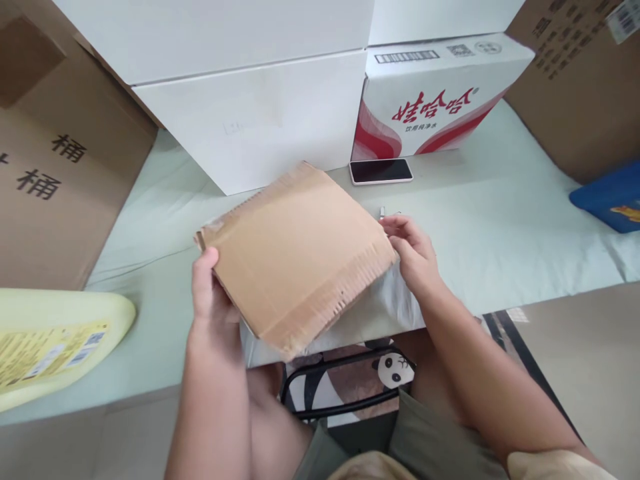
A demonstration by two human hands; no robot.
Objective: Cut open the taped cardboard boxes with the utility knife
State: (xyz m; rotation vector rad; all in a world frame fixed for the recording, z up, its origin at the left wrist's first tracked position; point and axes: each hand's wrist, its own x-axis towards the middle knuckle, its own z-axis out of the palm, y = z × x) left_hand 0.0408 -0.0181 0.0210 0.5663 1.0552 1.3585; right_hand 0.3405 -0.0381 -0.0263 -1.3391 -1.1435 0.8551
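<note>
A flat piece of brown cardboard (295,250) with torn, taped edges is held tilted above the table's front edge. My left hand (207,287) grips its left side, thumb on top and fingers hidden underneath. My right hand (413,250) pinches its right corner with curled fingers. Under the cardboard hangs a fold of pale cloth or plastic (380,303).
A phone (381,171) lies face up behind the cardboard, with a small metal object (383,212) near my right hand. White boxes (260,127), a red-printed white carton (430,100) and brown cartons (55,167) ring the pale green table (500,227). A yellow object (55,347) lies left, a blue one (607,197) right.
</note>
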